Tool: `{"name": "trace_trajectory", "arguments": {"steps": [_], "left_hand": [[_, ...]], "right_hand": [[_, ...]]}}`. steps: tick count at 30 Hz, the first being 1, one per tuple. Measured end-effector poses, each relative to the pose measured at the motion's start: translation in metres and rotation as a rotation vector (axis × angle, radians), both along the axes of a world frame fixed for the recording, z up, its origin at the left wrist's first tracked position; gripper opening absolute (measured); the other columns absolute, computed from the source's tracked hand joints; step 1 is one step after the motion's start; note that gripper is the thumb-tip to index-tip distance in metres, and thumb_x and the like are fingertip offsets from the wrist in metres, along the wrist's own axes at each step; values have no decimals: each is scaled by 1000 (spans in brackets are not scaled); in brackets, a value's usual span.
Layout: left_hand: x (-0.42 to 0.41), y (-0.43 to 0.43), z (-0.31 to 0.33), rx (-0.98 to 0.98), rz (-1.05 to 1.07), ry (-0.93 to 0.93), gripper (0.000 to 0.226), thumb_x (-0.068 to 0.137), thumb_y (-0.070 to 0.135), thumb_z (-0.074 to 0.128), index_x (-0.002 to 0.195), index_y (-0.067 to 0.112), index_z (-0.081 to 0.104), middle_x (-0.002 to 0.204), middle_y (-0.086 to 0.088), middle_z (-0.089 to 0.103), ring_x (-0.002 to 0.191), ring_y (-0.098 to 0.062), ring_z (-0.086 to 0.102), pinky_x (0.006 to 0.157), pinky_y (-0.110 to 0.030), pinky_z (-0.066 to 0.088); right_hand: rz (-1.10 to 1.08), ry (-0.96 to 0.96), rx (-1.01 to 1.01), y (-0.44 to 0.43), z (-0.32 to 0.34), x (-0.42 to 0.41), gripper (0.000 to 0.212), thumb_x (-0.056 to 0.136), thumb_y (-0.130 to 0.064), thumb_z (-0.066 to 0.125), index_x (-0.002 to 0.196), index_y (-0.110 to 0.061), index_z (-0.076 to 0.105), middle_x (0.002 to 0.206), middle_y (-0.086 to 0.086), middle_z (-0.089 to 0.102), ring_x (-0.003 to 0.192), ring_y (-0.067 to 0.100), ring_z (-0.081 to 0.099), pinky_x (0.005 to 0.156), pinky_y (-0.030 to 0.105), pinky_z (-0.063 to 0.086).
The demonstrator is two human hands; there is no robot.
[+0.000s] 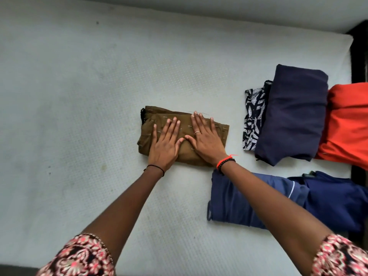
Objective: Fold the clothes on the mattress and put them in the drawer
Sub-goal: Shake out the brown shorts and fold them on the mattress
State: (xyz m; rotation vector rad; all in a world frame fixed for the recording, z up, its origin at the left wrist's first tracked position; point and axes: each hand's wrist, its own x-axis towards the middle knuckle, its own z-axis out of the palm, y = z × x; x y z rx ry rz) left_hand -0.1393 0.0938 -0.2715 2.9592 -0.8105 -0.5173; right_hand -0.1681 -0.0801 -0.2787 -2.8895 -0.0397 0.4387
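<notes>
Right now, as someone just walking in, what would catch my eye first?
Two flat hands, the left hand and right hand, press side by side on a folded brown garment in the middle of the pale mattress. At the right edge a bright orange garment glows beside a folded navy garment.

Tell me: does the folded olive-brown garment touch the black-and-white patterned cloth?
No, bare white mattress separates the olive-brown garment from the patterned cloth.

At the frame's right edge we lose part of the orange garment (346, 124), and the patterned cloth (253, 116) lies mostly hidden under the navy fold (294, 116). At lower right, a forearm (268, 202) covers part of the blue garment (229, 202).
</notes>
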Motion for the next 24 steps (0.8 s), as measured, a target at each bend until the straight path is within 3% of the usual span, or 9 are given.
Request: {"name": "trace_trajectory", "arguments": {"steps": [4,7,9,12,13,15,18,22,24], "left_hand": [[3,-4,-3,43,-9,17,57,98,40,19,146,13,32,153,-3,32,141,-17,30,114,-48,11],[6,-5,5,-1,-16,56,63,95,46,12,149,15,25,156,-1,24,144,-16,21,116,-45,-1],[13,-4,16,-122,40,61,63,96,47,15,151,16,15,159,0,12,146,-15,8,116,-42,-5],[25,9,38,-303,386,-12,66,97,43,40,151,16,14,159,-1,12,146,-16,9,113,-45,-10],[29,16,44,-356,548,27,71,95,45,46,151,15,14,158,-4,17,145,-19,14,114,-48,-6],[41,32,47,-521,843,302,85,89,45,59,151,13,9,153,-12,26,140,-27,28,115,-48,15],[50,45,47,-551,880,586,96,84,38,68,150,11,5,149,-18,29,134,-32,37,107,-40,33],[64,48,44,-606,928,810,67,83,30,70,138,4,41,134,-11,53,121,-26,53,94,-32,44],[67,49,44,-658,976,891,53,82,27,71,127,5,55,122,-11,63,110,-24,60,89,-32,49]], "right_hand": [[9,23,-17,2,-3,3,71,95,-52,12,150,-8,11,159,9,11,147,20,6,118,44,-4],[-55,3,83,2,8,5,69,97,-51,28,151,-11,10,159,8,8,147,21,4,119,46,2],[-302,-49,222,2,20,0,77,92,-54,44,151,-13,16,158,9,13,146,22,9,119,44,8],[-863,-31,445,-3,36,-14,97,77,-65,60,148,-9,23,152,11,27,141,25,24,116,41,22],[-979,4,493,-5,40,-20,103,72,-67,64,146,-8,25,149,11,32,138,27,30,114,42,27],[-1094,91,510,-8,45,-28,110,64,-69,69,144,-5,27,144,13,35,133,30,36,110,42,32],[-1167,168,497,-9,44,-32,110,58,-68,75,136,-1,35,136,15,41,126,31,41,106,40,38],[-1309,258,834,-12,39,-26,112,36,-65,83,120,-2,45,117,10,61,103,23,61,90,40,53],[-1327,266,939,-14,36,-27,93,38,-57,87,109,-6,58,107,9,68,92,20,67,83,37,57]]}}
